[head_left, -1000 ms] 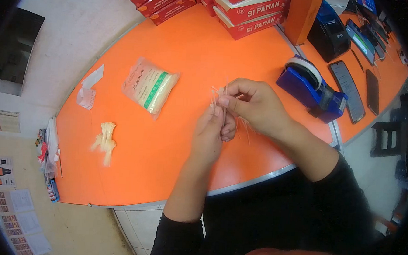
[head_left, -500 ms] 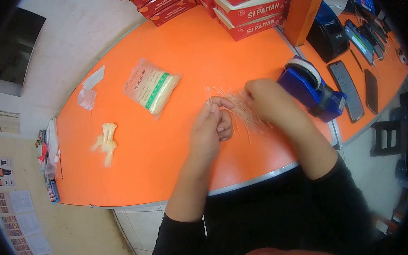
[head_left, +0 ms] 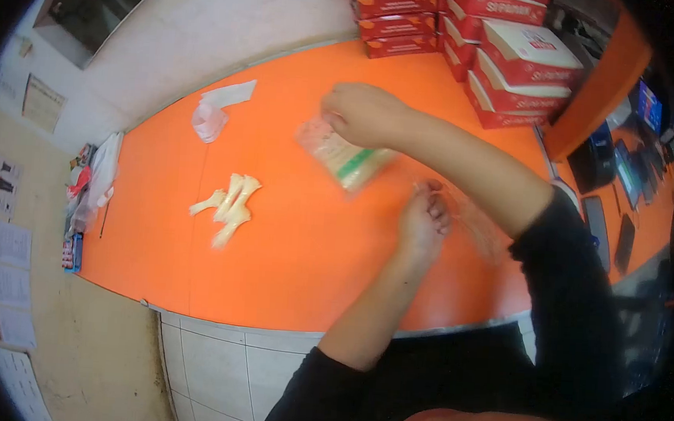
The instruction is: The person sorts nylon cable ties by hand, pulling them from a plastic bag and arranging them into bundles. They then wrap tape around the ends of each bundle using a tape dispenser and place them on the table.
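Observation:
My left hand [head_left: 427,220] is closed, its fingertips pinched on a thin pale stick that is blurred here. Just right of it, partly under my right forearm, lies a loose pile of thin pale sticks [head_left: 475,227]. My right hand [head_left: 362,113] reaches across, fingers curled, above the upper part of a clear printed bag [head_left: 355,169] with a green band and pale contents. Whether it touches the bag or holds anything is hidden. To the left lie several small pale yellow pouches [head_left: 233,204] with flared ends.
Red and white boxes [head_left: 524,60] are stacked at the back beside an orange post [head_left: 603,88]. A white paper strip [head_left: 228,94] and a crumpled pinkish piece [head_left: 208,121] lie at the back left. Phones [head_left: 624,242] and devices stand far right on the orange table [head_left: 142,237].
My right hand has left the stick pile and swung left over the printed bag. My left hand stays closed near the pile. The view has turned, shifting the table rightward.

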The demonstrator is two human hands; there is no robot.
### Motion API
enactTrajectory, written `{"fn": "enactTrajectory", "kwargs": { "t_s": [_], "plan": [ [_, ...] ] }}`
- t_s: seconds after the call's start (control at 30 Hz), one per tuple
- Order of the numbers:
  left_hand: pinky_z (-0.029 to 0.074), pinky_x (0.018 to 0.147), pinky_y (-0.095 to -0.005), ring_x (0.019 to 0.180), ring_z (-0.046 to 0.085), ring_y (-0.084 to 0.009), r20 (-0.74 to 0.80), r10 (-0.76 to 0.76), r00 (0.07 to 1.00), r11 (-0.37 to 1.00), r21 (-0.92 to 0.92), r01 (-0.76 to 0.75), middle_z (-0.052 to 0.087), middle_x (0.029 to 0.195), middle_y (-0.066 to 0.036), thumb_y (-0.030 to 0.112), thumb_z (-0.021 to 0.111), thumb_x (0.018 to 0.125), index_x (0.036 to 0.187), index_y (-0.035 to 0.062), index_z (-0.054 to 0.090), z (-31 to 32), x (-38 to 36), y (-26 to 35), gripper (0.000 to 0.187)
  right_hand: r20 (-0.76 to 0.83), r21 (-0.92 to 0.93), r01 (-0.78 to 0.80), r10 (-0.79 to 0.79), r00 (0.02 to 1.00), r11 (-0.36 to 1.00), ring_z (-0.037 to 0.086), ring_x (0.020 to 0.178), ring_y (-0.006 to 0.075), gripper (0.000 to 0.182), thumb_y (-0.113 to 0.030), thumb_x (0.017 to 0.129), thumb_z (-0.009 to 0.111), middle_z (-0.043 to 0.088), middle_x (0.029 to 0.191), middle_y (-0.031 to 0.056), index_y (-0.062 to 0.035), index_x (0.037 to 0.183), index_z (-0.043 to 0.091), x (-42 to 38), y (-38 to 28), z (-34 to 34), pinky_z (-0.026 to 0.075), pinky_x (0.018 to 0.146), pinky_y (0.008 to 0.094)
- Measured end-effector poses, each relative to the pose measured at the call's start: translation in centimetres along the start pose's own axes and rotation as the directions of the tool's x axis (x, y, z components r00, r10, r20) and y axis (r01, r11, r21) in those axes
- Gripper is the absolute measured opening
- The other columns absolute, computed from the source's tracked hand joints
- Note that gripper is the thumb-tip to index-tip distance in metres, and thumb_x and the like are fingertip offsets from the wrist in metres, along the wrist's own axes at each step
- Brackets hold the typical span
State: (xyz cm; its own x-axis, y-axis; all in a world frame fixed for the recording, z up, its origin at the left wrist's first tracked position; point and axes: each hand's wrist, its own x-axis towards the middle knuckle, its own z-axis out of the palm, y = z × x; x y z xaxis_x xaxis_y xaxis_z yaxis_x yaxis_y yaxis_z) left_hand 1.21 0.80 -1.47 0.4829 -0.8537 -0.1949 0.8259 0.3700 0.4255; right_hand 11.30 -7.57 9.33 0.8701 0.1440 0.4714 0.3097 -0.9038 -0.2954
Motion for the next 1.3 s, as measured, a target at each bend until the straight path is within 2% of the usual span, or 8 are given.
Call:
{"fn": "enactTrajectory", "kwargs": {
  "t_s": [0.1,0.17,0.2,0.23,0.4,0.57,0.77,1.3],
  "plan": [
    [0.034,0.046,-0.0236,0.048,0.038,-0.0096,-0.059,0.033,0.998,0.997,-0.062,-0.037,0.042,0.06,0.002,0.033,0.033,0.091,0.091,0.0147,0.049,0.5,0.7,-0.3,0.024,0.004,0.021,0.008,-0.008,1.0,1.0,0.056,0.08,0.0316,0.019,-0.018,0.078,0.049,0.059,0.086,0.0135,-0.0058,0.087,0.059,5.9,2.9,6.3,0.044,0.07,0.0425],
    [0.031,0.044,-0.0232,0.046,0.034,-0.0094,-0.226,0.086,0.97,0.993,-0.059,-0.101,0.039,0.058,0.002,0.033,0.034,0.091,0.089,0.0143,0.048,0.8,1.2,-0.4,0.023,0.385,-0.165,-0.145,0.199,0.901,0.976,0.058,0.082,0.0292,0.021,-0.017,0.071,0.058,0.061,0.09,0.0132,-0.0071,0.09,0.062,8.3,4.3,8.7,0.045,0.07,0.0405],
    [0.037,0.065,-0.0286,0.073,0.043,-0.0157,-0.205,0.137,0.969,0.987,-0.053,-0.151,0.046,0.084,-0.004,0.033,0.032,0.091,0.101,0.0098,0.048,0.5,1.2,-0.2,0.03,0.391,-0.166,-0.135,0.191,0.9,0.977,0.058,0.082,0.0292,0.021,-0.017,0.071,0.058,0.061,0.09,0.0132,-0.0071,0.09,0.062,9.2,4.4,8.8,0.045,0.07,0.0405],
    [0.042,0.085,-0.034,0.1,0.052,-0.022,-0.186,0.188,0.964,0.978,-0.05,-0.2,0.054,0.111,-0.01,0.033,0.03,0.09,0.113,0.0053,0.048,0.1,1.2,0.0,0.04,0.545,-0.283,-0.041,0.196,0.816,0.958,0.058,0.081,0.0294,0.017,-0.015,0.071,0.055,0.061,0.088,0.0142,-0.0058,0.083,0.063,9.9,4.6,9.0,0.045,0.068,0.0405],
    [0.044,0.08,-0.033,0.095,0.054,-0.02,-0.245,0.043,0.969,0.991,-0.11,-0.072,0.056,0.105,-0.008,0.033,0.03,0.091,0.11,0.0073,0.049,1.9,0.2,0.8,0.038,0.878,-0.409,0.085,0.367,0.309,0.909,0.059,0.07,0.0301,0.012,-0.011,0.065,0.057,0.063,0.079,0.0158,-0.005,0.07,0.067,10.0,4.2,8.4,0.046,0.061,0.04],
    [0.034,0.048,-0.0252,0.051,0.042,-0.0104,-0.324,0.033,0.946,0.995,-0.073,-0.06,0.044,0.061,0.003,0.037,0.039,0.088,0.087,0.0166,0.049,2.4,0.0,1.1,0.023,0.662,-0.399,-0.022,0.305,0.684,0.917,0.06,0.071,0.029,0.017,-0.016,0.061,0.063,0.062,0.078,0.0153,-0.0042,0.074,0.066,7.6,5.2,9.5,0.047,0.063,0.0377],
    [0.023,0.044,-0.0228,0.045,0.026,-0.0085,-0.213,0.144,0.966,0.984,-0.071,-0.162,0.03,0.054,0.006,0.036,0.037,0.089,0.077,0.0173,0.045,2.9,-0.5,1.9,0.023,0.724,-0.478,0.028,0.376,0.578,0.878,0.059,0.078,0.0314,0.02,-0.017,0.065,0.063,0.062,0.083,0.0164,-0.0043,0.079,0.066,6.4,3.9,8.6,0.046,0.066,0.0387],
    [0.023,0.041,-0.0216,0.042,0.026,-0.0076,-0.105,0.138,0.985,0.978,-0.146,-0.152,0.03,0.054,0.004,0.033,0.035,0.091,0.082,0.0159,0.043,2.2,-0.3,1.9,0.021,0.634,-0.211,-0.05,0.175,0.753,0.976,0.06,0.064,0.0233,0.021,-0.016,0.06,0.069,0.062,0.073,0.01,-0.0019,0.074,0.062,6.4,4.8,5.8,0.046,0.057,0.0343]
  ]
}}
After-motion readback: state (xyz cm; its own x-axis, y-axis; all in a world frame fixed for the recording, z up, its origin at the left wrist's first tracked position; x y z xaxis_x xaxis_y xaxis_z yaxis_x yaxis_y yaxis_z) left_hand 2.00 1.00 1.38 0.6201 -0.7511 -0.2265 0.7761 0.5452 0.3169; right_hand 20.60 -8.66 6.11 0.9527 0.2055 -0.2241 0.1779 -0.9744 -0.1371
